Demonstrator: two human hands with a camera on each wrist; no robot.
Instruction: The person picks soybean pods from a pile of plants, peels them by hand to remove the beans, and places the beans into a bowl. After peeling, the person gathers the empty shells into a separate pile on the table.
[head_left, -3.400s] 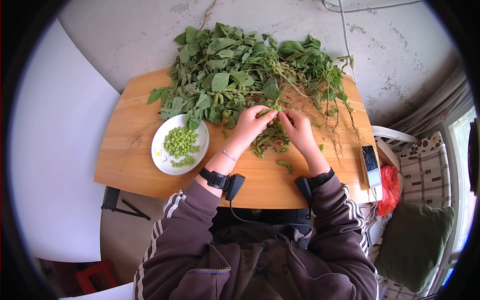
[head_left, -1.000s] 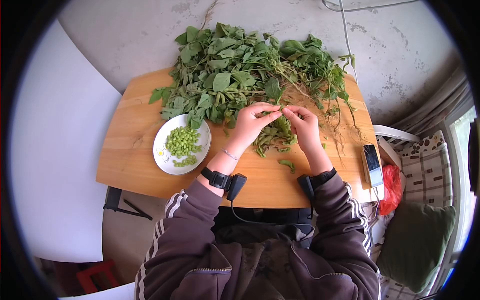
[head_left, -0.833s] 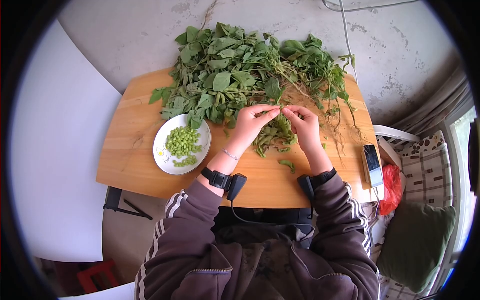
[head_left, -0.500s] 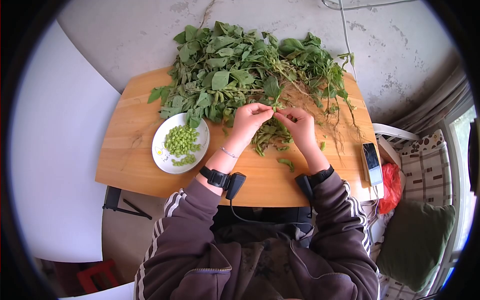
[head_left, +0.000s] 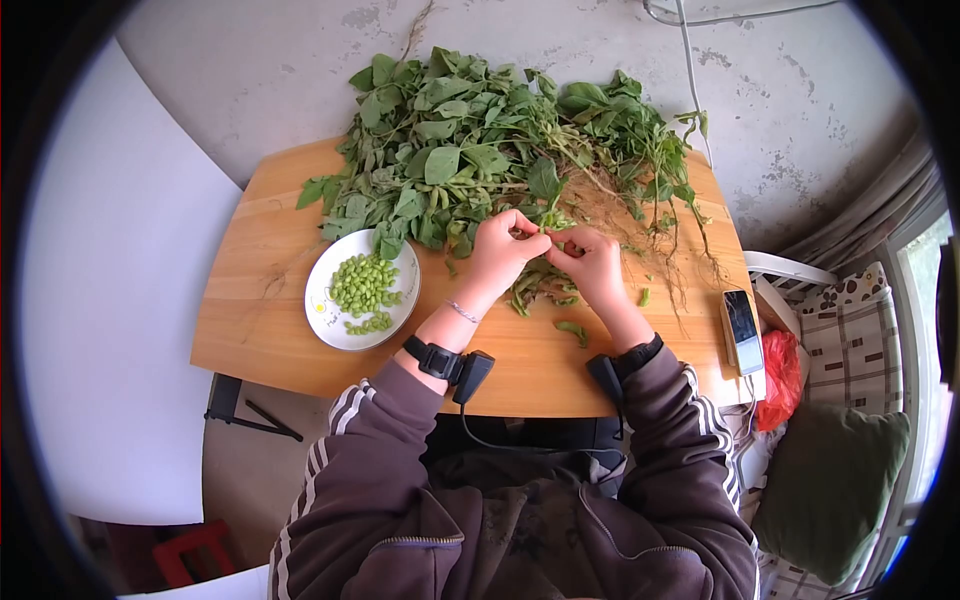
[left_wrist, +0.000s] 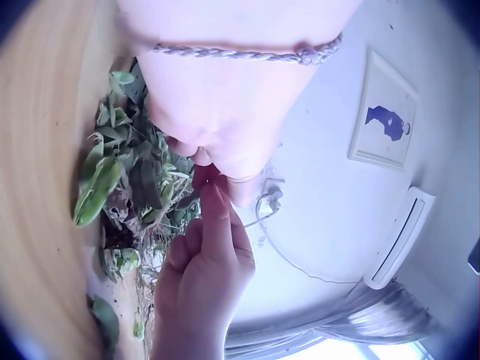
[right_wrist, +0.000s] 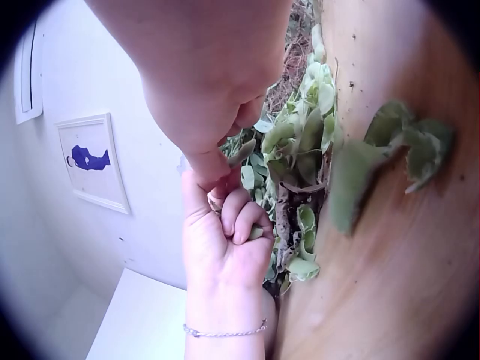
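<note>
My left hand [head_left: 500, 255] and right hand [head_left: 594, 266] meet above the heap of pods and shells [head_left: 540, 278], fingertips touching. Between them the right wrist view shows part of a green pod [right_wrist: 244, 152], pinched by the right hand [right_wrist: 199, 90]; its far end is hidden. The left hand [right_wrist: 229, 251] has its thumb and index finger against the right fingertips, its other fingers curled over a small green bean [right_wrist: 257, 232]. To the left, a white plate [head_left: 322, 284] holds shelled green beans [head_left: 362, 283].
Leafy plants [head_left: 440, 130] with pods and roots cover the back of the wooden table [head_left: 250, 300]. A loose pod [head_left: 571, 330] lies near the front. At the right edge is a phone [head_left: 742, 325], beside a red bag [head_left: 780, 375] and a dark cushion [head_left: 830, 490].
Both hands have come slightly closer to the body, and the left fingers are bent more than before. The right hand has also shifted left compared with a second ago. The plate has stayed put.
</note>
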